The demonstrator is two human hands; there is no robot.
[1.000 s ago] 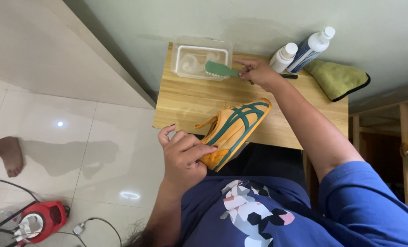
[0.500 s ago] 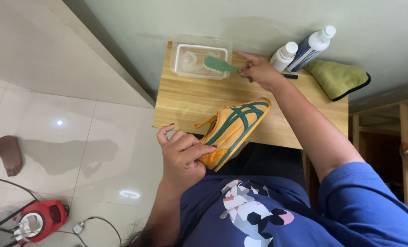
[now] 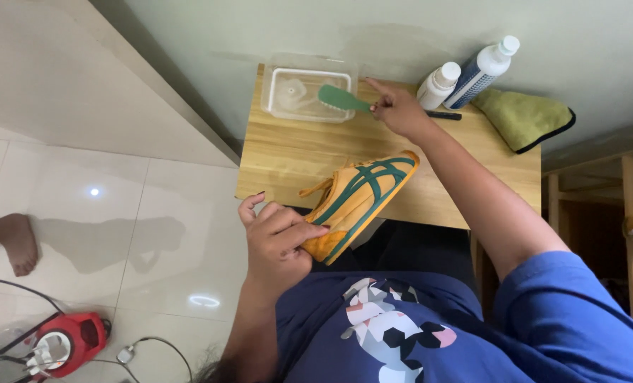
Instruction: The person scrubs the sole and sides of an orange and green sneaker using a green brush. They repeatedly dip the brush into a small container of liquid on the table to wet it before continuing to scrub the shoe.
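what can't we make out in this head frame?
- Head view: the heel of the orange sneaker is covered by the left hand.
- Brush bristles face away; the right hand hides its handle end.
- Whether the clear tub holds water: too faint.
- Dark pen-like item behind the bottles: too small.

- The bare light wooden tabletop (image 3: 295, 159) left of centre lay open, giving room between the clear plastic rectangular tub (image 3: 306, 92) above and the orange sneaker with green stripes (image 3: 359, 202) below.
- The right hand (image 3: 398, 110) and its forearm crossed the table's middle diagonally, blocking passage from centre to right.
- In the upper right, two white plastic bottles (image 3: 465, 74) and a folded olive-green cloth (image 3: 522, 117) crowded the back edge.
- The left hand (image 3: 277, 245) gripped the sneaker's heel off the near edge.
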